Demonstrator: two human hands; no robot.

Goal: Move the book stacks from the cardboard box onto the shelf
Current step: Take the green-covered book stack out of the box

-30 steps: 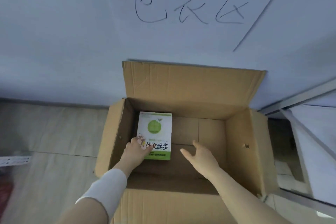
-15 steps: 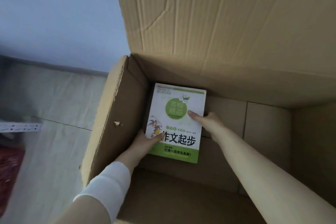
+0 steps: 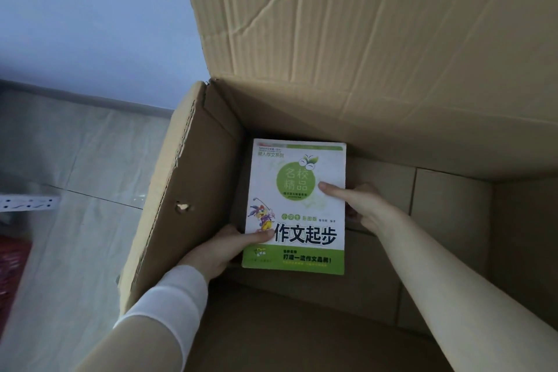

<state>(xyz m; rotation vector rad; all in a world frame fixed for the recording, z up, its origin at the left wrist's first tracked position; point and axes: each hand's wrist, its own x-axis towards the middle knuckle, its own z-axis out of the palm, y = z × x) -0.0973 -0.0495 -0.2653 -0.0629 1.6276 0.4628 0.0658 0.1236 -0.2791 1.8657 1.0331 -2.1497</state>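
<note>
Both hands, left and right, are clamped on the books; these remain in the box; shelving is judged undone.

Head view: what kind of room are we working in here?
Probably a storeroom or packing area, though little shows. A large open cardboard box sits on a pale tiled floor against a bare wall, and a white power strip lies on the floor at left.

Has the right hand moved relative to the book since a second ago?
Yes. The right hand was open over the box floor, apart from the book; it now grips the book's right edge, thumb on the cover.
</note>
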